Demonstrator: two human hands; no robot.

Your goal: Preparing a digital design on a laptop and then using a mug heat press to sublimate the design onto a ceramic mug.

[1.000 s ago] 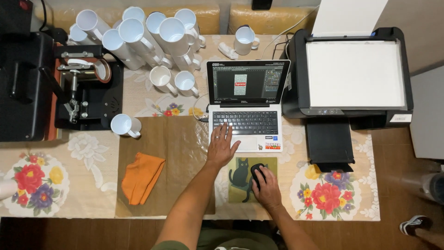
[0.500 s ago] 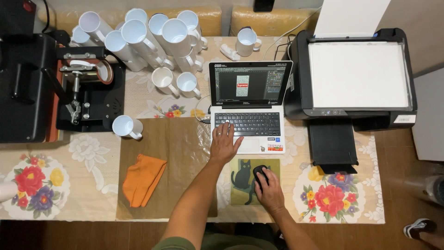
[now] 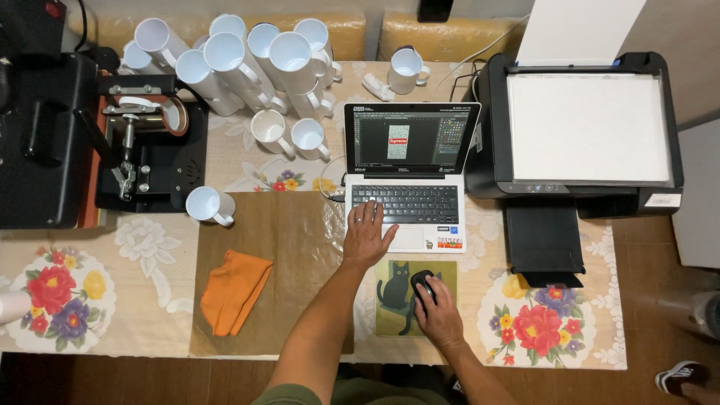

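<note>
Head view — left hand (image 3: pixel 367 236) on laptop (image 3: pixel 406 196), right hand (image 3: pixel 438 313) on mouse (image 3: pixel 422 282).

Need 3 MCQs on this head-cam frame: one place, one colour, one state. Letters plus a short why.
1. Where is the right hand?
A. on the printer
B. on the black mouse over the cat mouse pad
C. on the orange cloth

2. What colour is the folded cloth on the brown mat?
A. orange
B. blue
C. white

3. What state is the laptop in?
A. lid shut
B. open, screen dark
C. open, screen lit

Answers:
1 B, its fingers cover the mouse on the pad.
2 A, it shows plain orange left of the left hand.
3 C, the lid is up and the screen shows an image window.
</note>
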